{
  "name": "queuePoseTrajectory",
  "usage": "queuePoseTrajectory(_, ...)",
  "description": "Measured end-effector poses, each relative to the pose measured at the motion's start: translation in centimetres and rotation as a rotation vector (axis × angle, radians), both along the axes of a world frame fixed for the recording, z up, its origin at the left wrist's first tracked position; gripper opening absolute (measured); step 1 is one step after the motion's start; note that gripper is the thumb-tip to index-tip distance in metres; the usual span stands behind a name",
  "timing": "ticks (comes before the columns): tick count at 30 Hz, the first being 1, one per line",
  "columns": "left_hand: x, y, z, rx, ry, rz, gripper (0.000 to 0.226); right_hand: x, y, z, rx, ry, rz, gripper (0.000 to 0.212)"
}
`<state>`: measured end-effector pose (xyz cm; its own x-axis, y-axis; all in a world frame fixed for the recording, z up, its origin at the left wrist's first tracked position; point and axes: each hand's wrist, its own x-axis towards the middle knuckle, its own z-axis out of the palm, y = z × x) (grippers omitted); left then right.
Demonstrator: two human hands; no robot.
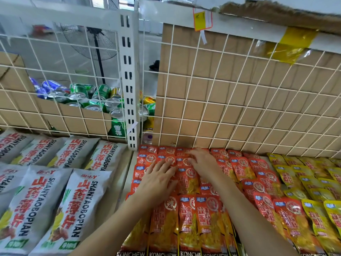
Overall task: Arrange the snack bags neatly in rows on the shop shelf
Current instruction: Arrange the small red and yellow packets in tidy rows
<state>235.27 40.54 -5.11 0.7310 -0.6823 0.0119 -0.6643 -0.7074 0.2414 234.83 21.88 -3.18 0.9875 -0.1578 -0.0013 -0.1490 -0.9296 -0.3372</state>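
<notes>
Though its top edge is blurred, wire grid [239,100]: white, upright just beyond both hands' fingertips; brown cardboard [262,84] stands behind it.
grey bags [77,209]: left of the left hand, in two rows; "SHANYAOBOPIAN" runs along their length, and their long axis points toward the grid.
red snack bags [208,218]: under and around both hands, overlapping in columns; long axis runs from the person to the grid, blue-logo ends farthest away, "KONCHEW" on the nearest edges.
yellow bags [304,182]: right of the right hand, lying the same way; their writing is unreadable.
cans [103,93]: green, blue and gold, heaped behind the grid, beyond and left of the left hand.
left hand [158,180]: released, fingers straight, flat on the red snack bags.
right hand [203,161]: released, fingers spread and slightly bent, pressing the red snack bags near the back row, just beside the left hand's fingertips.
</notes>
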Motion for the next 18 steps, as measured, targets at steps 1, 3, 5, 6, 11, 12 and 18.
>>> queuePoseTrajectory(1, 0.1, -0.1, 0.0, 0.001, 0.001, -0.001, 0.053, 0.3, 0.0, 0.0, 0.0, 0.001, -0.003, 0.032)
queuePoseTrajectory(3, 0.4, -0.2, 0.0, 0.009, 0.01, -0.003, 0.053, 0.9, 0.0, -0.3, 0.018, 0.004, -0.01, 0.027)
queuePoseTrajectory(5, 0.5, -0.3, 0.0, 0.014, 0.011, -0.005, 0.054, 1.3, -0.1, -0.5, 0.04, -0.002, -0.016, 0.022)
queuePoseTrajectory(6, 0.5, -0.3, 0.0, 0.016, 0.009, -0.006, 0.054, 1.5, -0.1, -0.6, 0.048, -0.008, -0.017, 0.019)
queuePoseTrajectory(11, 0.6, -0.3, -0.3, 0.025, 0.0, -0.011, 0.058, 1.8, -0.4, -0.8, 0.091, -0.07, -0.037, 0.012)
queuePoseTrajectory(12, 0.6, -0.3, -0.4, 0.023, -0.005, -0.012, 0.062, 1.8, -0.6, -0.8, 0.107, -0.078, -0.05, 0.011)
queuePoseTrajectory(18, 0.6, -0.3, -0.5, 0.019, -0.023, -0.009, 0.07, 2.0, -0.8, -1.2, 0.132, -0.087, -0.056, 0.012)
